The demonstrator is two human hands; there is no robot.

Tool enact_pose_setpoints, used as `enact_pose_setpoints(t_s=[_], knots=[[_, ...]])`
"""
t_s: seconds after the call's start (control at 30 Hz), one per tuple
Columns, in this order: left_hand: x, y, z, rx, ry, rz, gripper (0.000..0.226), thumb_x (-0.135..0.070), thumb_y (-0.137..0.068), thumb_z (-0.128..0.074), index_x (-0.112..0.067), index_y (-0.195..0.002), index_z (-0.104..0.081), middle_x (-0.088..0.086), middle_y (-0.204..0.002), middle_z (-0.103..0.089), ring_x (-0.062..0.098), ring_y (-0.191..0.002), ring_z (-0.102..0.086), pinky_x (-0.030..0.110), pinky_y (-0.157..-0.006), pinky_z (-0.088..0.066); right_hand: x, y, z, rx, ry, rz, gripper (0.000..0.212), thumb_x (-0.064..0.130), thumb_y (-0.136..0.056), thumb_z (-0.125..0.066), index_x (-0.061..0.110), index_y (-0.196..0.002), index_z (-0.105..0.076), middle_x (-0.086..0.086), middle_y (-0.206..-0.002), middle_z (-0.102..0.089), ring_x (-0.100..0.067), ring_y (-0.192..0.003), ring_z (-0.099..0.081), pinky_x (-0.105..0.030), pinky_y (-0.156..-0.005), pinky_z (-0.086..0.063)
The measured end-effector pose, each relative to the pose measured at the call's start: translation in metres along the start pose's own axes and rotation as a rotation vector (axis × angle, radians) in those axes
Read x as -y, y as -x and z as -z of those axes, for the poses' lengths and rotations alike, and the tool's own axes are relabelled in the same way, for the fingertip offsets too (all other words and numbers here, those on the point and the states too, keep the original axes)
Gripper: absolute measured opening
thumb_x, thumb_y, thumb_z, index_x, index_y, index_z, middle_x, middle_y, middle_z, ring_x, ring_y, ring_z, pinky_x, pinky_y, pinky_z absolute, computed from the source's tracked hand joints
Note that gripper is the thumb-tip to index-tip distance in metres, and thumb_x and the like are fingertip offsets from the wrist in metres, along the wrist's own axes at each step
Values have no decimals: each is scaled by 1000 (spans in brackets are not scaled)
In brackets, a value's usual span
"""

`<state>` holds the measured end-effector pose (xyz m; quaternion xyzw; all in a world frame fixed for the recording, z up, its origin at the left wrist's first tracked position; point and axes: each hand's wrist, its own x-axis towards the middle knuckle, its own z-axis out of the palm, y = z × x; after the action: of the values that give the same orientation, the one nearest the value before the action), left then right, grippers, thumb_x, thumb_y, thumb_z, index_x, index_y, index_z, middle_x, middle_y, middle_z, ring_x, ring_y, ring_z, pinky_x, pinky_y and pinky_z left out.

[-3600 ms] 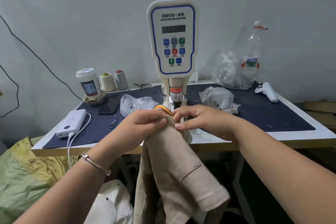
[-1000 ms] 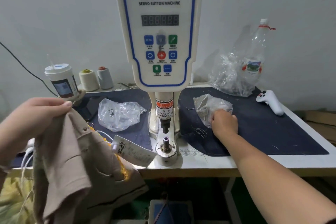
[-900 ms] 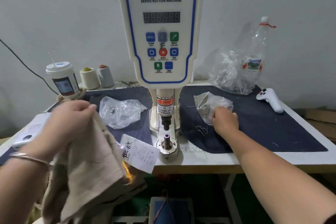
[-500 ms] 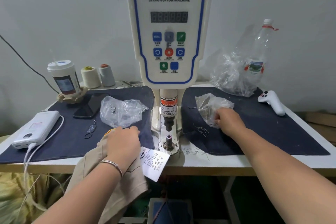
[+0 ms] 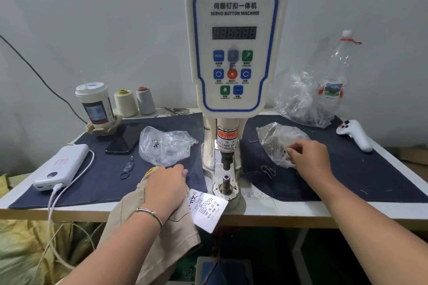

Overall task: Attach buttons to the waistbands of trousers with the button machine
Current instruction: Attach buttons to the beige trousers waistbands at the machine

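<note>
Servo button machine (image 5: 234, 48) is mounted upright at the front middle of the tabletop (image 5: 301, 211); its lower die post (image 5: 226, 180) is bare, nothing loaded on it.

Beige trousers (image 5: 162, 233) are draped over the front tabletop edge, just left of the die post. Waistband end is pinned to the tabletop under the left hand (image 5: 166, 186), palm down with fingers bent over the fabric. A white hang tag (image 5: 207, 209) sticks out from under that hand, toward the machine base.

Right hand (image 5: 309, 157) is at the mouth of a small clear plastic bag (image 5: 276, 140) lying right of the machine on the dark cloth mat (image 5: 347, 183); fingertips are curled and pinched at the bag. Contents look like small metallic pieces, too blurred to identify. Whether a piece is held cannot be told.

Second clear bag (image 5: 165, 146) is left of the machine, mostly flat, a few small dark bits visible inside.
Larger crumpled clear bag (image 5: 298, 102) is at the back right against a clear plastic bottle (image 5: 333, 81); the bag's contents cannot be made out.

Lidded paper cup (image 5: 95, 104) with straw is at the back left, two thread cones (image 5: 135, 103) beside it.
</note>
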<state>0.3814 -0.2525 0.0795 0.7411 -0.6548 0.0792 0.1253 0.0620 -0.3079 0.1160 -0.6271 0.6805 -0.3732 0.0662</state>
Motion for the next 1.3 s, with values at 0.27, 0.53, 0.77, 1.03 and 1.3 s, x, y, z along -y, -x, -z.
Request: enact_pose_setpoints(t_s=[0.27,0.53,0.77,1.03,1.3], knots=[[1,2,-3,-33,-15,-2,34,-34,-106,-29,-16,-101,-58,6,-97,-68,27,-100,-59,32,-68,-28,48,46,9,299,-729,-193,10,-3,-85,-64,2,-78,-68,-8,-60,-68,-15,-50,-61,-20,-47,-49],[4,0,-10,-42,43,-7,34,-33,-106,-30,-14,-99,-57,7,-96,-68,29,-97,-59,33,-69,-30,89,76,-9,578,-1101,-329,7,-5,-80,-68,-1,-78,-73,-23,-75,-71,-21,-59,-68,-23,-54,-54],[6,-1,-12,-49,72,9,35,-34,-105,-31,-13,-97,-58,8,-95,-68,29,-98,-58,33,-70,-29,95,80,-10,546,-1134,-419,13,-8,-79,-68,2,-75,-75,-22,-81,-73,-22,-68,-72,-21,-57,-56],[6,-1,-12,-47,129,19,35,-34,-105,-32,-12,-95,-57,10,-94,-67,31,-96,-57,36,-71,-32,108,83,-7,572,-1132,-509,15,-13,-79,-66,-3,-91,-66,-22,-82,-73,-26,-72,-73,-24,-59,-59],[6,0,-12,-61,110,1,35,-34,-105,-33,-11,-96,-58,12,-94,-67,33,-96,-58,36,-70,-31,108,84,-4,601,-1324,-775,8,-11,-81,-63,-4,-86,-64,-23,-80,-72,-20,-61,-72,-20,-45,-54]])
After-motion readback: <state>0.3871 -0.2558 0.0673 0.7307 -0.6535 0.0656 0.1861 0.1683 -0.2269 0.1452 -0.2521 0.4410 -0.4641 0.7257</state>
